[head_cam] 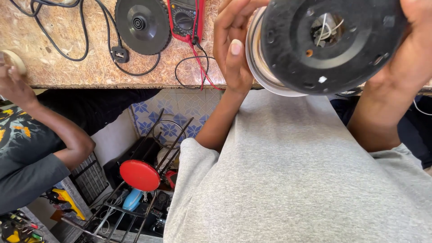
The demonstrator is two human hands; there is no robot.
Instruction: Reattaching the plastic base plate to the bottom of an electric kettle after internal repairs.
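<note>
Chipboard bench (67, 54): kettle base (142, 24), multimeter (185, 18), cables (67, 40).

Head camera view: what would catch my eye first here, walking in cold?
Probably the round black kettle underside, held up close at top right between the left hand and right hand, loose white wires showing in its middle hole. Next, the red stool seat low on the floor, and the red multimeter on the chipboard bench.

Round black kettle base (143, 26) with cord, red multimeter (185, 19), red-seated stool (140, 175)

free: bare bench (67, 74) left | blocked: cables (58, 45), kettle base (142, 24), multimeter (185, 18)
</note>
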